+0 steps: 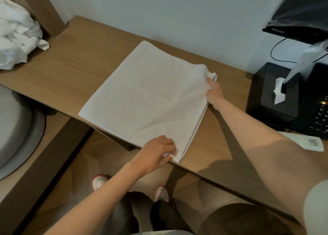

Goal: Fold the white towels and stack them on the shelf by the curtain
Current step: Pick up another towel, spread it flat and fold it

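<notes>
A white towel (145, 96), folded into a flat layered rectangle, lies on the wooden desk (74, 62), its near-left edge hanging slightly over the front. My left hand (158, 151) pinches the towel's near corner at the desk's front edge. My right hand (213, 92) grips the far right corner, where the cloth bunches up. A heap of crumpled white towels (16, 39) lies at the far left. No shelf or curtain is in view.
A black tissue box (271, 96) and a black telephone (317, 114) stand at the desk's right end, with a white card (307, 142) in front. A plastic-wrapped black TV (300, 16) hangs above. A bed (12, 121) sits lower left. My shoes (99, 181) are on the floor.
</notes>
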